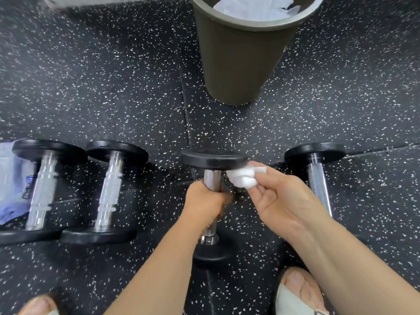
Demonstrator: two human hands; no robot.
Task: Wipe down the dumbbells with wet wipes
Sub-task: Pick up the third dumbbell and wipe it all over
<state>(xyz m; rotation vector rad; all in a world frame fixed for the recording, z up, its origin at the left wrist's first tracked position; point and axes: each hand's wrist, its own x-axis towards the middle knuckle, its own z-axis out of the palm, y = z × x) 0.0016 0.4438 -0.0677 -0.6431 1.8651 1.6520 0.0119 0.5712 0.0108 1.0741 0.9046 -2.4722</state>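
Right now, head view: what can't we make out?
All head view.
Held dumbbell: grip middle hidden under left hand.
Right dumbbell: near end behind right arm.
Wipe: bunched in right hand, wiping face hidden.
Pack: cut by left edge, partly behind far-left dumbbell, print blurred.
Bin: far rim cut by top edge.

2 dumbbells (pixel 75 189) left, held dumbbell (pixel 213 160) centre, 1 dumbbell (pixel 316 173) right; bin (pixel 243 53) behind.

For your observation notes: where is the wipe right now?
In the head view, right of centre: the right hand pinches the wipe at the far plate of the dumbbell the left hand holds.
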